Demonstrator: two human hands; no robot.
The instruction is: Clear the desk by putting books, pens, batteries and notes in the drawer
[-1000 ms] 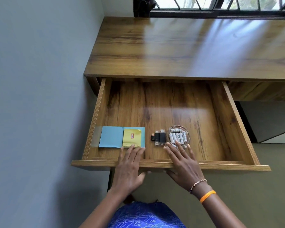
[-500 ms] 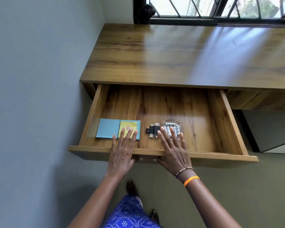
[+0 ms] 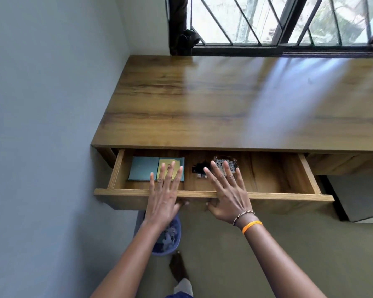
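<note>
The wooden drawer (image 3: 267, 196) stands partly out from under the desk (image 3: 224, 104). Inside on the left lie a blue book (image 3: 142, 168) and a yellow note pad (image 3: 167, 166) on top of it. Small black items (image 3: 199, 168) sit in the middle, and a glass dish of batteries (image 3: 229, 162) lies beside them. My left hand (image 3: 165, 194) and my right hand (image 3: 228, 190) lie flat over the drawer's front edge, fingers spread above the contents, thumbs under the front panel.
A grey wall runs close on the left. A barred window (image 3: 267, 22) is behind the desk. A blue bin (image 3: 170, 237) stands on the floor below the drawer. A white cabinet (image 3: 357, 198) sits under the desk at right.
The drawer has slid inward under the desk, with both hands pressing on its front edge. Much less of the drawer's inside shows now.
</note>
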